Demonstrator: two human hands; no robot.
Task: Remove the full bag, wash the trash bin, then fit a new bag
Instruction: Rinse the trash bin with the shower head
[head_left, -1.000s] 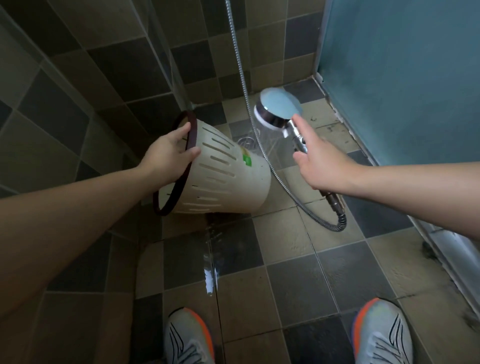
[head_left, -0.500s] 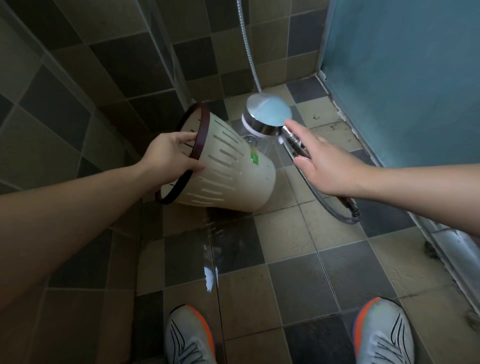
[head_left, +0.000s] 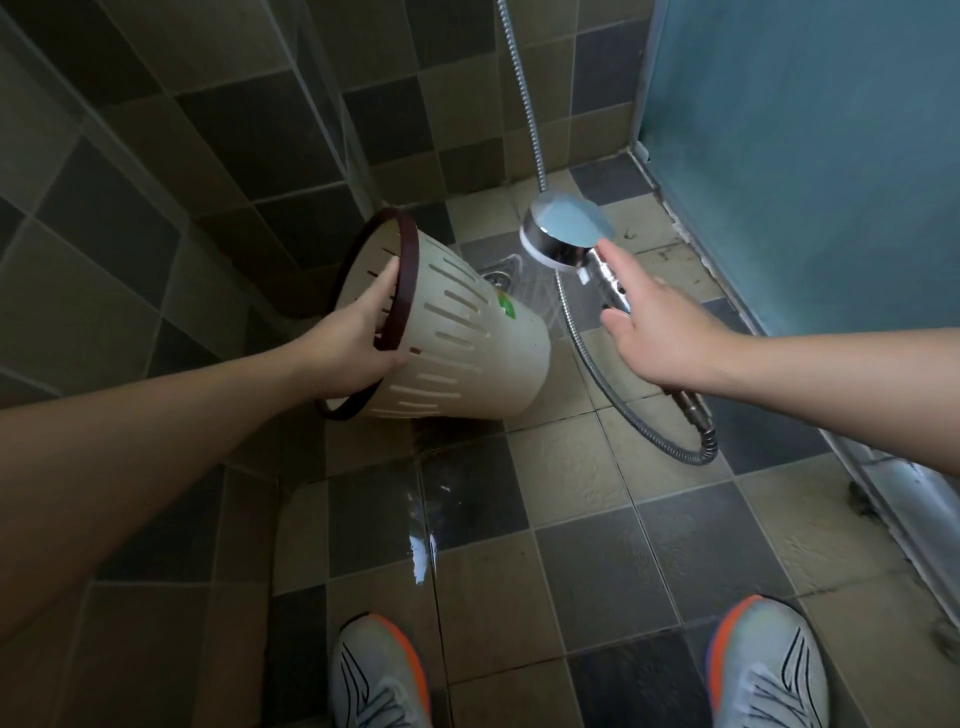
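Observation:
A cream slotted trash bin (head_left: 467, 343) with a dark brown rim is tipped on its side above the tiled floor, its mouth toward me and its base pointing away. My left hand (head_left: 353, 338) grips the rim, thumb outside and fingers inside. My right hand (head_left: 660, 322) holds the chrome handle of a shower head (head_left: 563, 228), index finger stretched along it. Water sprays from the head down toward the bin's base and the floor drain (head_left: 498, 278). No bag is visible in the bin.
The metal hose (head_left: 613, 379) loops on the floor at the right and runs up the back wall. A glass partition (head_left: 332, 130) stands left, a blue door (head_left: 805, 130) right. Water runs along the checkered tiles toward my two shoes (head_left: 379, 675).
The bin's mouth has tilted up more toward me and the bin shifted slightly. The shower head has swung a little, still spraying at the bin's base end. Both grips are unchanged.

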